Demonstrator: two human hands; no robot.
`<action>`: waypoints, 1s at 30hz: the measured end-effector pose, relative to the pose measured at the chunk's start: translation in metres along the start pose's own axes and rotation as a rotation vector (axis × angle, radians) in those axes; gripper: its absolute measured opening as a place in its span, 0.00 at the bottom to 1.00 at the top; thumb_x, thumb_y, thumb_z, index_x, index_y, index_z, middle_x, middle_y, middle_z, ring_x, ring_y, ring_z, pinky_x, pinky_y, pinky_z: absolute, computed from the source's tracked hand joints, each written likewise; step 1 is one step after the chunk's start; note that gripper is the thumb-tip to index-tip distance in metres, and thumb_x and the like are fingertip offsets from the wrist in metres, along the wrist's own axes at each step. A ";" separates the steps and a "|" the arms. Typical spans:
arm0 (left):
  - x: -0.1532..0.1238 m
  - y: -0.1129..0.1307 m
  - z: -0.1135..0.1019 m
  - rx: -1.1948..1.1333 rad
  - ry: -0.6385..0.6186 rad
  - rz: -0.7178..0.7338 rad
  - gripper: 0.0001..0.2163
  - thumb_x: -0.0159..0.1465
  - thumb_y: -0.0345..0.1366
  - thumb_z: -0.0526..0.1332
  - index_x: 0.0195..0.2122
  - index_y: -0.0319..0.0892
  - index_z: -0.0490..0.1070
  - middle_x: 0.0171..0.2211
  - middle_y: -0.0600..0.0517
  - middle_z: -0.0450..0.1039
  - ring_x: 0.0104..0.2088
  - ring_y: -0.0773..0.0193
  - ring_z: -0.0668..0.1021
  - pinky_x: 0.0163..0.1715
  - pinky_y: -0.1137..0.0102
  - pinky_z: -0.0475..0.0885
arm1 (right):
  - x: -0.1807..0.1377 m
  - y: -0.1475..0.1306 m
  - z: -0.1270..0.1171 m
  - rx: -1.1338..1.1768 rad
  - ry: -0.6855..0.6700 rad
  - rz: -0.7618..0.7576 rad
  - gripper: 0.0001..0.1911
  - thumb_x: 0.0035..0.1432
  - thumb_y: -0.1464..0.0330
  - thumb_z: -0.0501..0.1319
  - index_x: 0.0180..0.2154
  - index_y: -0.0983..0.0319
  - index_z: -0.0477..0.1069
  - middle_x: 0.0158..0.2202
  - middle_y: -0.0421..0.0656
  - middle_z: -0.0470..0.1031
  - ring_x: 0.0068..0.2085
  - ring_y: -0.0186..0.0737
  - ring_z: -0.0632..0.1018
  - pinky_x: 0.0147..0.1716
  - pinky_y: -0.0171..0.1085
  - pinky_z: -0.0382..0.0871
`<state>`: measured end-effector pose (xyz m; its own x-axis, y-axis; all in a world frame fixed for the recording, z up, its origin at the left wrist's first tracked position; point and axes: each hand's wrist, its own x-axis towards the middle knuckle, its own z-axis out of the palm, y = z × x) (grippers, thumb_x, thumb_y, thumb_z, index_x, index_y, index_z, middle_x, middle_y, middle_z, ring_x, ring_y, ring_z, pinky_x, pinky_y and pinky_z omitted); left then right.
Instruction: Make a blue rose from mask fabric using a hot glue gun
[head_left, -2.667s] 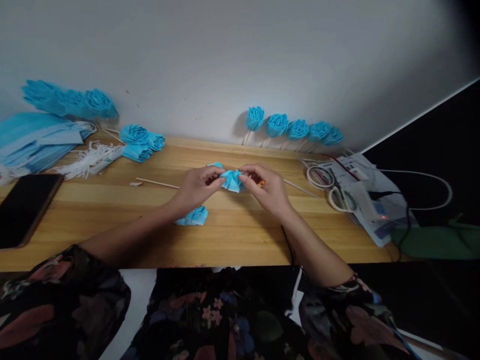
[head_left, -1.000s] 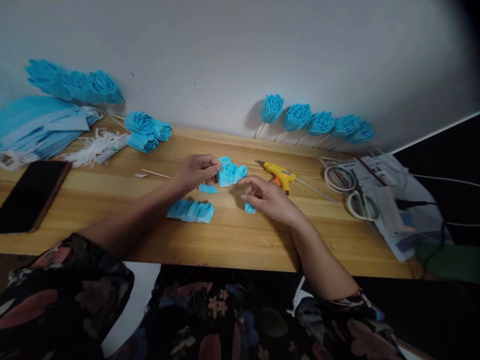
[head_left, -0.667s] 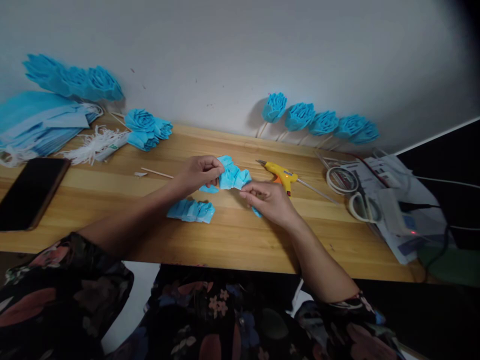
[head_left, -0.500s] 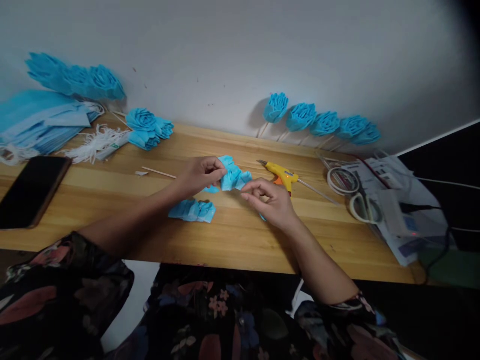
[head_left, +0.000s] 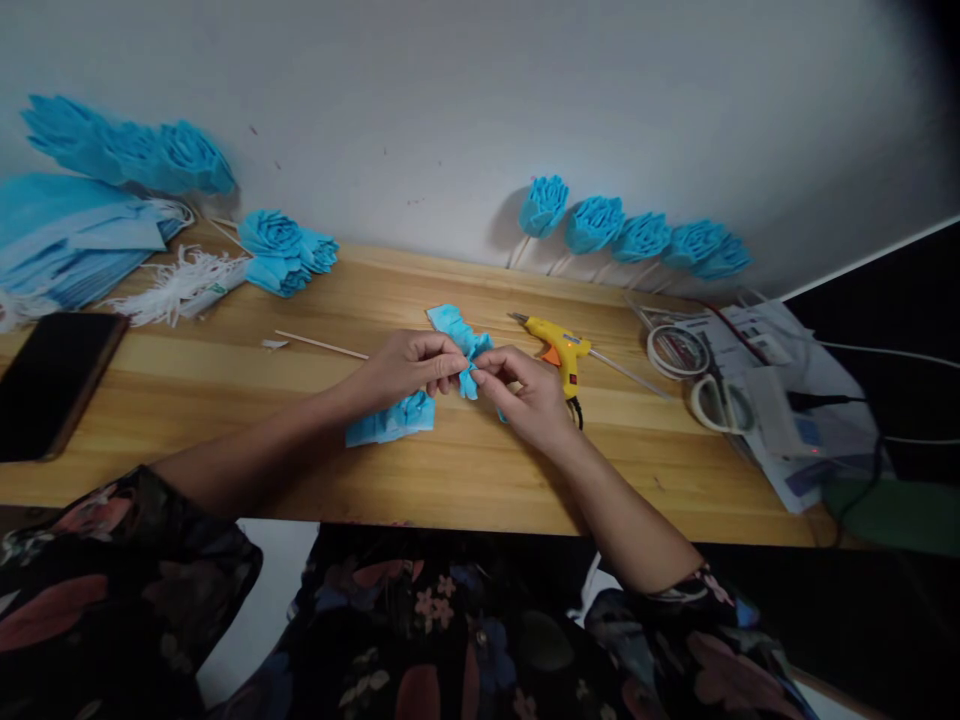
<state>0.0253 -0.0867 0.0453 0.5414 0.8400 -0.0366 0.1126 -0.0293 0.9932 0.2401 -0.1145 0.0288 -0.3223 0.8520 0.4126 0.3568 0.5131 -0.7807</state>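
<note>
My left hand [head_left: 409, 367] and my right hand [head_left: 523, 392] meet at the middle of the wooden table [head_left: 225, 400]. Both pinch a pleated blue strip [head_left: 457, 335] held just above the surface, fingers closed on it. A second pleated blue piece [head_left: 391, 422] lies on the table under my left hand. A yellow glue gun [head_left: 557, 342] rests just right of my right hand, apart from it.
Several blue flowers on sticks [head_left: 622, 232] lean on the wall at the back right. More blue flowers [head_left: 281, 248], blue masks [head_left: 67, 240] and white strings [head_left: 169, 290] lie at the left, with a dark phone [head_left: 49, 380]. Scissors [head_left: 712, 400], tape rolls [head_left: 671, 350] and a wooden stick [head_left: 319, 343] lie around.
The glue gun was put down on the table. My right hand drew back from the strip, then returned and pinched it again beside my left hand.
</note>
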 end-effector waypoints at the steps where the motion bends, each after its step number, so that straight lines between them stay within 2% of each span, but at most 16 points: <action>1: 0.000 0.000 0.000 -0.004 0.002 -0.010 0.13 0.63 0.45 0.67 0.29 0.41 0.73 0.23 0.54 0.74 0.23 0.70 0.74 0.25 0.75 0.70 | 0.000 0.000 0.000 -0.026 0.012 -0.030 0.05 0.68 0.65 0.65 0.37 0.57 0.77 0.29 0.37 0.78 0.29 0.33 0.75 0.29 0.35 0.69; 6: 0.001 -0.001 0.000 -0.010 -0.007 0.002 0.12 0.64 0.43 0.68 0.30 0.41 0.73 0.22 0.54 0.74 0.23 0.70 0.74 0.24 0.75 0.70 | -0.001 -0.003 0.000 -0.135 0.045 -0.098 0.07 0.68 0.65 0.64 0.35 0.56 0.78 0.30 0.39 0.82 0.28 0.35 0.77 0.29 0.38 0.72; 9: 0.002 -0.001 -0.003 -0.030 0.006 0.019 0.12 0.65 0.43 0.67 0.30 0.41 0.71 0.23 0.53 0.75 0.23 0.70 0.75 0.24 0.75 0.71 | -0.002 -0.004 -0.002 -0.105 0.124 -0.094 0.06 0.67 0.65 0.65 0.35 0.56 0.78 0.28 0.38 0.80 0.26 0.35 0.76 0.28 0.38 0.72; 13: 0.006 0.000 -0.009 -0.035 0.091 0.005 0.10 0.65 0.39 0.66 0.29 0.41 0.70 0.25 0.53 0.76 0.23 0.71 0.75 0.24 0.76 0.71 | -0.005 -0.001 -0.008 0.081 0.270 -0.079 0.09 0.67 0.60 0.66 0.36 0.56 0.76 0.26 0.35 0.76 0.23 0.32 0.72 0.26 0.36 0.70; 20: 0.009 0.001 -0.021 -0.013 0.218 -0.011 0.07 0.64 0.33 0.66 0.30 0.40 0.70 0.21 0.55 0.74 0.22 0.71 0.76 0.24 0.76 0.71 | 0.004 0.003 -0.021 0.446 0.418 -0.017 0.19 0.63 0.49 0.69 0.32 0.55 0.70 0.21 0.33 0.64 0.19 0.30 0.65 0.18 0.33 0.56; 22: 0.010 0.001 -0.024 -0.032 0.230 -0.013 0.07 0.63 0.33 0.67 0.30 0.40 0.71 0.23 0.54 0.75 0.22 0.70 0.77 0.25 0.76 0.72 | 0.006 0.004 -0.025 0.453 0.414 0.010 0.22 0.62 0.46 0.68 0.31 0.55 0.69 0.22 0.34 0.63 0.19 0.30 0.64 0.18 0.34 0.55; 25: 0.010 0.000 -0.025 -0.065 0.238 -0.012 0.08 0.63 0.35 0.68 0.30 0.40 0.71 0.24 0.54 0.76 0.22 0.70 0.77 0.26 0.75 0.73 | 0.005 0.008 -0.028 0.332 0.371 0.050 0.21 0.66 0.46 0.64 0.33 0.55 0.73 0.25 0.36 0.67 0.22 0.32 0.67 0.21 0.35 0.59; 28: 0.008 0.000 -0.022 -0.054 0.195 0.001 0.09 0.64 0.37 0.68 0.30 0.40 0.71 0.23 0.54 0.76 0.22 0.70 0.77 0.25 0.76 0.73 | 0.004 0.008 -0.025 0.159 0.223 -0.055 0.14 0.68 0.51 0.65 0.46 0.53 0.79 0.29 0.37 0.73 0.27 0.34 0.71 0.26 0.37 0.66; 30: 0.007 0.001 -0.019 -0.018 0.151 0.027 0.09 0.65 0.37 0.67 0.29 0.40 0.71 0.22 0.55 0.75 0.22 0.70 0.77 0.26 0.76 0.72 | 0.004 0.005 -0.020 0.033 0.076 -0.157 0.16 0.67 0.56 0.67 0.54 0.50 0.78 0.34 0.39 0.75 0.30 0.36 0.74 0.30 0.39 0.70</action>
<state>0.0132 -0.0703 0.0477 0.4123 0.9110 0.0059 0.0836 -0.0443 0.9955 0.2584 -0.1062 0.0357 -0.3042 0.7677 0.5639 0.2780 0.6378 -0.7183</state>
